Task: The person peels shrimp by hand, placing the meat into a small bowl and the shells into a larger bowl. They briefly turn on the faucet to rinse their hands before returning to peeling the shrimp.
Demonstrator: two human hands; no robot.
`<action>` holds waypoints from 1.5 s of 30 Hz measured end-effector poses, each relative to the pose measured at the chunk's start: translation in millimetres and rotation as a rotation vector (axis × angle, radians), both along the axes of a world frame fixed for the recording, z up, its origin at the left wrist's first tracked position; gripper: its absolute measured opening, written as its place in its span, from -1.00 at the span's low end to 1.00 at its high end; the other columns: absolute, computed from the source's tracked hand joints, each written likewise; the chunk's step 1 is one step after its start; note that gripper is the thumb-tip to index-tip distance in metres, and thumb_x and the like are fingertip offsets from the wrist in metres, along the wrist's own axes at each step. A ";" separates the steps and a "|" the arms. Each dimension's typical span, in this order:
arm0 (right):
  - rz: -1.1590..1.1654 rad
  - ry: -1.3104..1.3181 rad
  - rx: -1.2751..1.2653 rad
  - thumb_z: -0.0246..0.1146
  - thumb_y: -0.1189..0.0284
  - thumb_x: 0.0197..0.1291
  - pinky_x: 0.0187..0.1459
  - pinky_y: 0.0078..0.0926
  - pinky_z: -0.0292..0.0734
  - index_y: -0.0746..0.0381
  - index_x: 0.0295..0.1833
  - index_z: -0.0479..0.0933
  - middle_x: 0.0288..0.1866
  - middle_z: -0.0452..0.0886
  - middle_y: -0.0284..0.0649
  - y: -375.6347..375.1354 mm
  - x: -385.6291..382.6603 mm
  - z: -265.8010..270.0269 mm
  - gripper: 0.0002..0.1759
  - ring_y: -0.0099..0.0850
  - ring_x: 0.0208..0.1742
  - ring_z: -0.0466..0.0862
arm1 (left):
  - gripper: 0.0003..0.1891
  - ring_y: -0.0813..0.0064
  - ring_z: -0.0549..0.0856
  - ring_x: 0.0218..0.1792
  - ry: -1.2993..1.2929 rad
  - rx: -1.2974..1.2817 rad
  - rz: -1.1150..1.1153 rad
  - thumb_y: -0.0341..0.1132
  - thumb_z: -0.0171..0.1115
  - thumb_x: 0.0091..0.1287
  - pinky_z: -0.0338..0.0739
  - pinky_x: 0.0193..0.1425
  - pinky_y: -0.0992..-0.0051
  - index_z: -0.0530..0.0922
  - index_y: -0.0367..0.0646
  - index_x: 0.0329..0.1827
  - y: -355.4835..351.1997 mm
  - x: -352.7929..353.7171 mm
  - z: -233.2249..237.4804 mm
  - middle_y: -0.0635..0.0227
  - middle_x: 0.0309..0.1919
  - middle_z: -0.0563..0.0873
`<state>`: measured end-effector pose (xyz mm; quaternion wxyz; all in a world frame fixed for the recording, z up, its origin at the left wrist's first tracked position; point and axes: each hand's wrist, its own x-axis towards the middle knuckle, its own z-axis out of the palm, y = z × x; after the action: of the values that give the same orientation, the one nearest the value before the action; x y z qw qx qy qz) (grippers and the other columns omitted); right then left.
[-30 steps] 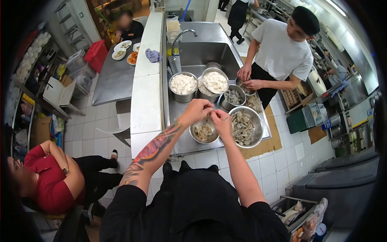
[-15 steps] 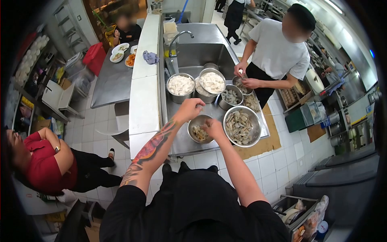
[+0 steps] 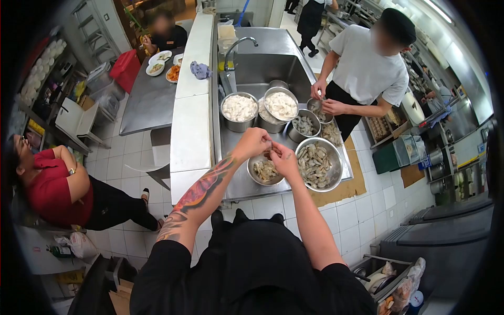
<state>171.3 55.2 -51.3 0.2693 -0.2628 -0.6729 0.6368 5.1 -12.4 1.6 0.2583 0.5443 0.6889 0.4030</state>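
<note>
My left hand (image 3: 253,144) and my right hand (image 3: 284,160) meet fingertip to fingertip above a steel bowl (image 3: 252,176) of small brownish shrimp pieces or shells. Both are closed in a pinch, and what lies between the fingers is too small and hidden to name. Just right of my right hand stands a wide steel bowl (image 3: 318,165) full of grey unpeeled-looking shrimp. Beyond my hands is a pot of grey shrimp (image 3: 304,126). Two steel containers with whitish contents, one left (image 3: 239,108) and one tilted on another (image 3: 281,105), sit near the sink.
The sink (image 3: 273,68) has a curved faucet (image 3: 247,39). A white tiled ledge (image 3: 184,126) runs along its left, with a purple cloth (image 3: 200,70). Across the counter, a person in white (image 3: 367,68) handles shrimp. Another in red (image 3: 58,184) stands left; one sits behind plates.
My right hand has risen out of the small bowl to meet my left hand, and both now pinch together above it. The view has shifted slightly.
</note>
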 end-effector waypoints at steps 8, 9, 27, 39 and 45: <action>-0.057 -0.191 0.272 0.17 0.58 0.40 -0.13 -0.50 0.71 0.46 0.19 0.59 -0.17 0.80 -0.15 0.5 -0.3 16.6 -0.68 -0.48 -0.21 0.79 | -0.80 0.49 0.81 -0.41 -0.047 -0.032 -0.023 -0.44 0.38 0.20 0.68 -0.28 0.51 0.74 -0.41 -0.18 -0.8 3.9 4.9 0.14 -0.40 0.82; -0.083 -0.235 0.341 0.18 0.56 0.39 -0.16 -0.50 0.71 0.46 0.16 0.61 -0.21 0.80 -0.15 -4.3 0.5 26.0 -0.69 -0.49 -0.24 0.79 | -0.80 0.49 0.81 -0.41 -0.048 -0.033 -0.026 -0.44 0.38 0.20 0.68 -0.28 0.51 0.74 -0.41 -0.18 -0.2 4.9 4.2 0.14 -0.40 0.82; -0.123 0.093 -0.260 0.14 0.48 0.43 -0.26 -0.47 0.75 0.39 -0.05 0.59 -0.30 0.76 -0.12 6.2 16.0 22.7 -0.81 -0.40 -0.37 0.78 | -0.80 0.65 0.76 -0.31 -0.464 -0.063 -0.154 -0.47 0.43 0.28 0.71 -0.23 0.57 0.76 -0.34 -0.06 4.9 1.6 4.9 0.29 -0.31 0.83; -0.170 0.265 -0.942 0.12 0.42 0.51 -0.12 -0.35 0.76 0.29 -0.02 0.52 -0.18 0.70 -0.12 8.6 12.0 4.6 -0.84 -0.33 -0.20 0.76 | -0.76 0.60 0.75 -0.21 -0.417 0.002 -0.207 -0.51 0.33 0.36 0.70 -0.08 0.52 0.75 -0.29 0.06 5.7 -0.5 5.4 0.29 -0.17 0.82; -0.055 0.146 -0.413 0.17 0.44 0.50 -0.11 -0.40 0.75 0.34 0.13 0.55 -0.12 0.73 -0.14 8.6 10.1 22.0 -0.76 -0.34 -0.16 0.78 | -0.85 0.63 0.73 -0.29 -0.351 -0.042 -0.060 -0.46 0.35 0.36 0.68 -0.17 0.55 0.70 -0.32 -0.06 8.4 -4.0 0.3 0.34 -0.29 0.79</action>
<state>181.5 63.8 -29.3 0.2753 -0.2838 -0.4995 0.7708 1.1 -4.0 1.9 0.3979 0.4803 0.6248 0.4697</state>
